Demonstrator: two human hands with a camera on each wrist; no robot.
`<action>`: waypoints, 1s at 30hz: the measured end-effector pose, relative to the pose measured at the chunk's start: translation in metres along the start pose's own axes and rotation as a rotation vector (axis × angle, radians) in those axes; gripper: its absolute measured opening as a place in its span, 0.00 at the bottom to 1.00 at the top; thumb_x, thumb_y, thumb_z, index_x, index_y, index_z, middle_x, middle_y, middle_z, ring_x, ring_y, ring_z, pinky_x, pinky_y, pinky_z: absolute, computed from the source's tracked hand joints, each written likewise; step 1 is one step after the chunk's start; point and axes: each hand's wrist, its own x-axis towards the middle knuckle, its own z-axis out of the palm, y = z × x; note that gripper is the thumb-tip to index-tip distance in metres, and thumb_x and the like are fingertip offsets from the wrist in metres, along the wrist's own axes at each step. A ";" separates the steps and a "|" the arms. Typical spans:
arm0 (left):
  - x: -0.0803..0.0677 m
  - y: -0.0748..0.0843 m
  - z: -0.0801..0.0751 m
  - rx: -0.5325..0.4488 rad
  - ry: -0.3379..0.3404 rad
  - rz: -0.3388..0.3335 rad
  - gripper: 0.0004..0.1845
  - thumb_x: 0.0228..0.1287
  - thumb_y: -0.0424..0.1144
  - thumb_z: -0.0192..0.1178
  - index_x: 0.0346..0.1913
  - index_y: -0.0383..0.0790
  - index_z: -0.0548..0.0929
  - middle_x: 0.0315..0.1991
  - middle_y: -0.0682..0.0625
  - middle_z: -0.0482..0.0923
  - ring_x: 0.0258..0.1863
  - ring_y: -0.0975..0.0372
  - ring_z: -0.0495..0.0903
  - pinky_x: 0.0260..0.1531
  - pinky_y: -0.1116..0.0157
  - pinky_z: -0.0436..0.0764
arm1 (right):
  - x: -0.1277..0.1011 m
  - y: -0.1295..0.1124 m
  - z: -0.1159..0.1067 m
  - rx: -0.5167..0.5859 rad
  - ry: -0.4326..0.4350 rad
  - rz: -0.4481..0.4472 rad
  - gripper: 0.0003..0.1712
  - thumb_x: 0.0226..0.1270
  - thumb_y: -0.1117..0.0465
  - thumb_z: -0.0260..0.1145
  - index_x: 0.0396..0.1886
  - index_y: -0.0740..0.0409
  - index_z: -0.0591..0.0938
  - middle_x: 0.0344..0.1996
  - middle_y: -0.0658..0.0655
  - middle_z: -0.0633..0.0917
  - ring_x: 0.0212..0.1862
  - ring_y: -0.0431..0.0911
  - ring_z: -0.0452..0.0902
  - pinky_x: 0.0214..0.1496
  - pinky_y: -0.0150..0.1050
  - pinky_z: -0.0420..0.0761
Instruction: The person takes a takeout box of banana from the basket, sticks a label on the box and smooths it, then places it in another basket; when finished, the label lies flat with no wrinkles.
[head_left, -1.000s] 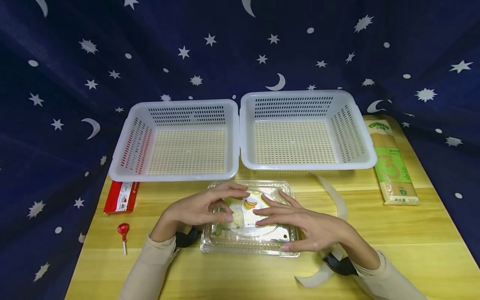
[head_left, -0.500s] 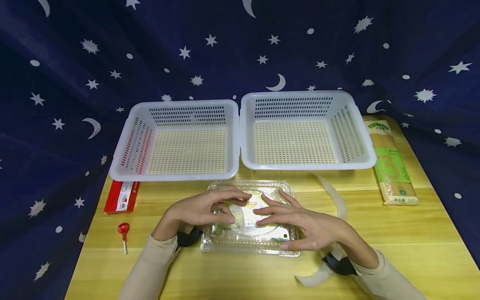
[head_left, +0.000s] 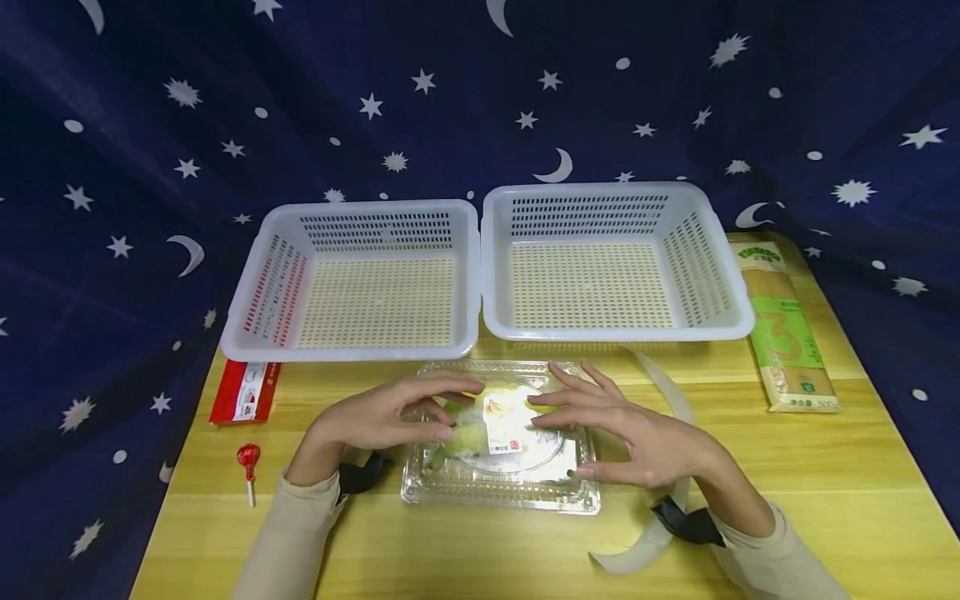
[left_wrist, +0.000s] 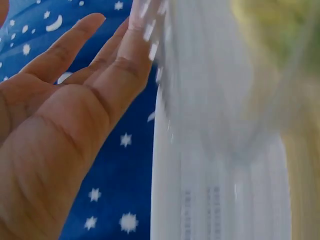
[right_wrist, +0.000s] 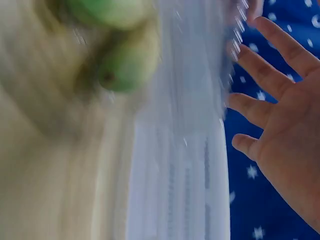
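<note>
Before a star-and-moon curtain (head_left: 442, 100) stand 2 white perforated baskets (head_left: 352, 354), with a red lollipop (head_left: 248, 457) front left and a noodle packet (head_left: 786, 333) right.

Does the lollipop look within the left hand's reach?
Probably yes: the lollipop lies uncovered on the table, with nothing standing between it and the left sleeve; the left hand, at the clear box, would swing outward.

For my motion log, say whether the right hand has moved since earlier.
Yes; in the head view, the right hand shifted rightward against the clear container.
</note>
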 end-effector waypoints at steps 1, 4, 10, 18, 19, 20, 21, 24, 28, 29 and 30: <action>-0.005 0.000 -0.002 0.008 0.019 -0.011 0.28 0.67 0.33 0.53 0.69 0.38 0.60 0.68 0.41 0.59 0.60 0.48 0.70 0.55 0.59 0.75 | -0.003 0.002 -0.004 0.003 0.023 0.011 0.35 0.54 0.60 0.68 0.63 0.56 0.70 0.65 0.59 0.68 0.71 0.64 0.46 0.73 0.50 0.30; -0.022 -0.004 -0.007 0.045 0.084 -0.032 0.28 0.67 0.31 0.53 0.69 0.39 0.61 0.64 0.40 0.66 0.58 0.51 0.72 0.55 0.60 0.75 | -0.015 0.008 -0.017 0.018 0.089 0.065 0.34 0.52 0.61 0.68 0.62 0.57 0.72 0.65 0.60 0.69 0.71 0.62 0.47 0.75 0.43 0.32; -0.056 -0.012 -0.014 0.082 0.211 -0.106 0.27 0.66 0.30 0.53 0.67 0.38 0.63 0.55 0.44 0.74 0.52 0.57 0.76 0.53 0.64 0.76 | -0.047 0.026 -0.050 0.112 0.234 0.169 0.36 0.48 0.74 0.67 0.61 0.67 0.70 0.65 0.66 0.66 0.72 0.59 0.45 0.73 0.32 0.44; -0.079 -0.027 -0.018 0.189 0.292 -0.224 0.28 0.65 0.36 0.56 0.68 0.45 0.64 0.59 0.49 0.70 0.53 0.53 0.75 0.50 0.59 0.78 | -0.083 0.047 -0.088 0.196 0.437 0.199 0.30 0.52 0.81 0.61 0.59 0.78 0.68 0.62 0.71 0.68 0.72 0.58 0.46 0.73 0.33 0.47; -0.078 -0.029 -0.018 0.166 0.284 -0.222 0.29 0.65 0.35 0.57 0.68 0.44 0.63 0.61 0.47 0.67 0.53 0.50 0.75 0.50 0.56 0.78 | -0.086 0.050 -0.092 0.235 0.473 0.190 0.30 0.53 0.82 0.60 0.58 0.80 0.67 0.62 0.71 0.68 0.72 0.57 0.46 0.74 0.34 0.47; -0.076 -0.032 -0.017 0.147 0.274 -0.217 0.31 0.64 0.34 0.58 0.69 0.43 0.62 0.62 0.46 0.65 0.54 0.47 0.74 0.50 0.54 0.78 | -0.089 0.053 -0.096 0.262 0.503 0.184 0.29 0.53 0.82 0.59 0.58 0.81 0.67 0.62 0.71 0.68 0.72 0.57 0.47 0.74 0.35 0.46; -0.074 -0.035 -0.017 0.117 0.262 -0.214 0.32 0.63 0.34 0.58 0.69 0.43 0.61 0.64 0.45 0.62 0.54 0.45 0.73 0.50 0.52 0.78 | -0.092 0.057 -0.100 0.300 0.535 0.163 0.29 0.53 0.82 0.59 0.57 0.83 0.66 0.61 0.72 0.68 0.72 0.57 0.47 0.74 0.36 0.45; -0.065 -0.043 -0.013 0.056 0.223 -0.195 0.36 0.61 0.33 0.61 0.70 0.43 0.59 0.66 0.44 0.55 0.54 0.46 0.73 0.48 0.50 0.78 | -0.098 0.066 -0.111 0.360 0.601 0.101 0.27 0.55 0.82 0.59 0.56 0.86 0.65 0.60 0.74 0.69 0.71 0.57 0.48 0.74 0.38 0.46; -0.052 -0.053 -0.007 0.039 0.186 -0.197 0.39 0.58 0.34 0.63 0.71 0.46 0.58 0.68 0.46 0.49 0.50 0.53 0.74 0.46 0.53 0.79 | -0.106 0.081 -0.119 0.372 0.703 0.132 0.27 0.52 0.85 0.57 0.55 0.85 0.67 0.60 0.71 0.70 0.71 0.56 0.51 0.74 0.37 0.48; -0.049 -0.055 -0.005 0.043 0.181 -0.199 0.39 0.57 0.34 0.64 0.71 0.46 0.58 0.68 0.46 0.49 0.48 0.54 0.74 0.46 0.55 0.80 | -0.108 0.085 -0.120 0.377 0.733 0.148 0.27 0.51 0.86 0.56 0.55 0.85 0.67 0.60 0.71 0.70 0.70 0.55 0.53 0.73 0.36 0.50; -0.046 -0.057 -0.004 0.045 0.176 -0.199 0.39 0.57 0.35 0.65 0.70 0.47 0.58 0.67 0.46 0.50 0.47 0.55 0.73 0.44 0.56 0.80 | -0.110 0.089 -0.120 0.381 0.764 0.165 0.28 0.50 0.87 0.56 0.55 0.84 0.67 0.61 0.71 0.70 0.70 0.55 0.54 0.73 0.35 0.51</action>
